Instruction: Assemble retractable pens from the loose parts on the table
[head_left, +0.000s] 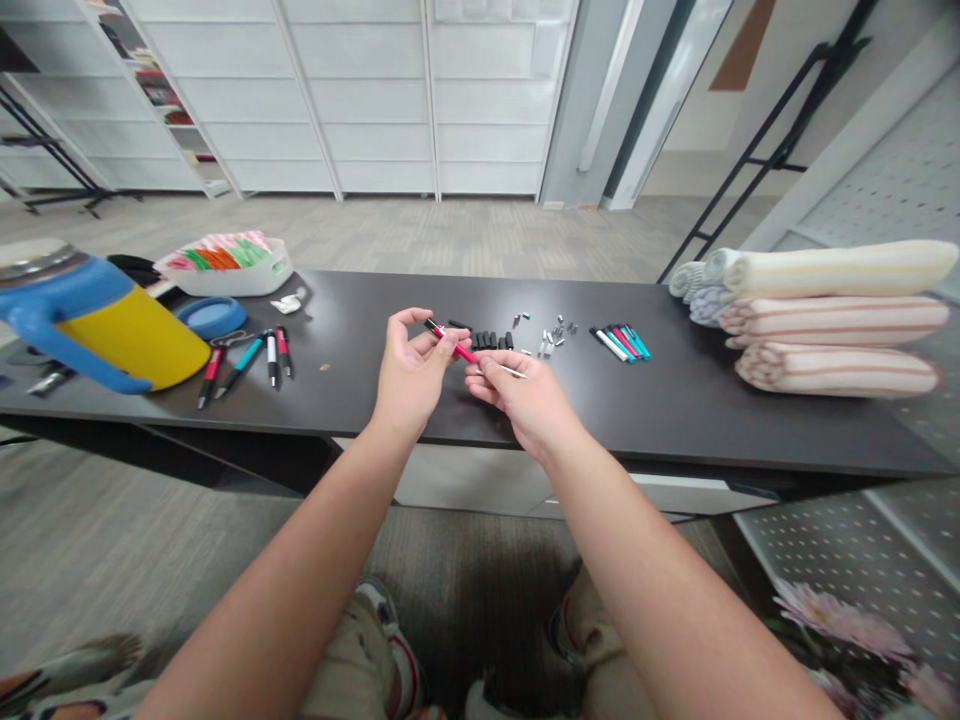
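Note:
My left hand (411, 372) is closed in a pinch on a red and black pen barrel (450, 341), held just above the dark table (675, 400). My right hand (517, 395) meets it from the right, fingers pinched on the barrel's red end and on a thin pale refill (514, 371) that sticks out to the right. Behind the hands lie a row of short black pen grips (491, 340), small metal springs and tips (555, 330), and a bunch of coloured pen barrels (621, 342).
At the left lie several assembled pens (247, 362), a blue lid (212, 315), a white tray of coloured items (225, 265) and a yellow and blue jug (105, 325). Rolled striped towels (832, 320) are stacked at the right. My shoes show below the table edge.

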